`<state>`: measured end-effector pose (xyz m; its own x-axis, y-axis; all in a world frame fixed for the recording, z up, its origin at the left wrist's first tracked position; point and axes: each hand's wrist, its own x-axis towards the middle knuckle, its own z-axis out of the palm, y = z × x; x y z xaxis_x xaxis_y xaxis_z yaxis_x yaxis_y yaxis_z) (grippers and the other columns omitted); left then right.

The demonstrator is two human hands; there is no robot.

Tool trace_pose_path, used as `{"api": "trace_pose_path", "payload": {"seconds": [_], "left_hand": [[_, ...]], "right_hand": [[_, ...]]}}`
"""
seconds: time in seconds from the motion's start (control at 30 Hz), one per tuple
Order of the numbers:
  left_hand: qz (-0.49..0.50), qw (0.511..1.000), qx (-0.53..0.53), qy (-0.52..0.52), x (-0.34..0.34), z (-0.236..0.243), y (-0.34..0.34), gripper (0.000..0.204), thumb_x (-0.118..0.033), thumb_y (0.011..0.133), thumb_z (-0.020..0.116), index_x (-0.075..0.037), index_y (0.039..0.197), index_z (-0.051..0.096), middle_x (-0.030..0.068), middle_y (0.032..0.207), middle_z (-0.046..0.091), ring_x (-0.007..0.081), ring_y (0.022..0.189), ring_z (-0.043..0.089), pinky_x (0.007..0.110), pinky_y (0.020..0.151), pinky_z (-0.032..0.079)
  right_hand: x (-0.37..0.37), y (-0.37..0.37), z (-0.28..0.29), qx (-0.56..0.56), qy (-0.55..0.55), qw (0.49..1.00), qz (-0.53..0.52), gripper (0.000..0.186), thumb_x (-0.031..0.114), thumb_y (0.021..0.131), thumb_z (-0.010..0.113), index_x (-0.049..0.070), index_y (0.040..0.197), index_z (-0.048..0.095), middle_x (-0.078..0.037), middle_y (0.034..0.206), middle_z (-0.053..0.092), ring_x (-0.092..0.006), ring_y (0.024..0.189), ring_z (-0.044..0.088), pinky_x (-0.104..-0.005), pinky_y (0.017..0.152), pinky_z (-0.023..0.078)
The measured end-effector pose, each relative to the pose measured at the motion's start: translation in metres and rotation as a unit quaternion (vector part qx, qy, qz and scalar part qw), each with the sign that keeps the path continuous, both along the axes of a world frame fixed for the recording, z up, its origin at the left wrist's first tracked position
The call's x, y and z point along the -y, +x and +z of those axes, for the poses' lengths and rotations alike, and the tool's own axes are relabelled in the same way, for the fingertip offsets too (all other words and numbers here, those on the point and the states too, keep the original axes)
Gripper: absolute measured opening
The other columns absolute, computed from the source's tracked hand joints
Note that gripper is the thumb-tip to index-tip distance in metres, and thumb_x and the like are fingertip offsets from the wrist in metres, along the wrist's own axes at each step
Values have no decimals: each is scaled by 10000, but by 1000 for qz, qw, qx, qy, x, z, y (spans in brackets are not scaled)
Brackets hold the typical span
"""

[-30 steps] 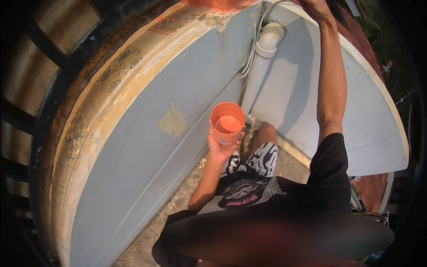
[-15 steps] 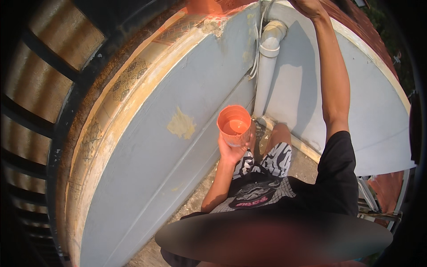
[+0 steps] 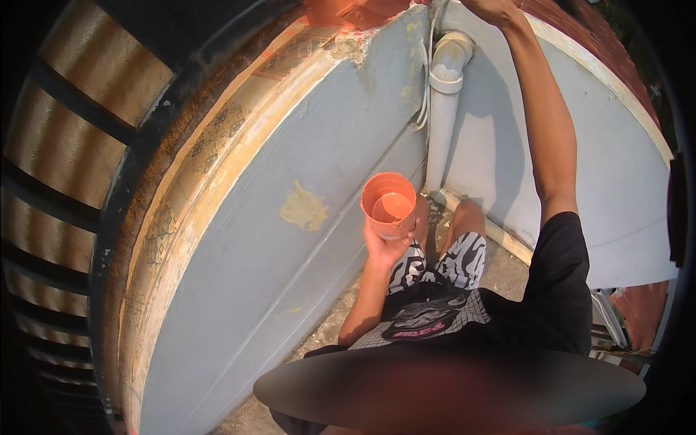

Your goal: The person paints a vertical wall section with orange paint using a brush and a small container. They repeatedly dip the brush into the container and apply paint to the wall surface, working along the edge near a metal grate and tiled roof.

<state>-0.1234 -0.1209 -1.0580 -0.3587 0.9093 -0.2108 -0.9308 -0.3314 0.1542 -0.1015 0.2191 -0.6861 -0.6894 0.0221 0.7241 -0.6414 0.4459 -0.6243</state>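
While left hand [image 3: 388, 249] holds cup [image 3: 390, 225], right hand [image 3: 494, 9] raised; grip unclear

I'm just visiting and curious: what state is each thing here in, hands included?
Cup: mouth up, partly filled with orange liquid.
Left hand: closed around the cup's lower part.
Right hand: raised, cut off by the picture's top edge; its grip cannot be made out.
Pipe: standing in the corner, elbow joined at its top.
Wires: hanging beside the pipe.
Left wall: marked by a yellowish patch.
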Motion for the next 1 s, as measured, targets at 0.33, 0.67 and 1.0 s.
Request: {"api": "trace_pose_path", "payload": {"seconds": [0.33,0.67,1.0], "left_hand": [[-2,1000,-12,16,15,13,15,728,-673,968,441,-78,1372,548,182,1226,650,352,979,661,367,638,544],[-13,999,-27,14,6,12,15,738,-676,977,425,-65,1372,543,181,1212,649,353,974,656,367,640,537],[-7,1000,-20,15,-2,19,14,573,-505,967,493,-66,1329,558,195,1214,627,379,975,636,354,632,540]], "right_hand": [[-26,16,-3,-102,-71,992,26,145,-16,858,751,-57,997,761,-166,988,747,-237,867,739,-345,779,611],[26,23,26,-67,-46,996,41,144,-20,867,759,-45,1008,748,-128,893,754,-207,799,741,-308,724,609],[86,-16,6,-96,139,985,-35,141,-70,826,720,-13,955,730,-82,868,728,-120,851,673,-294,805,538]]}}
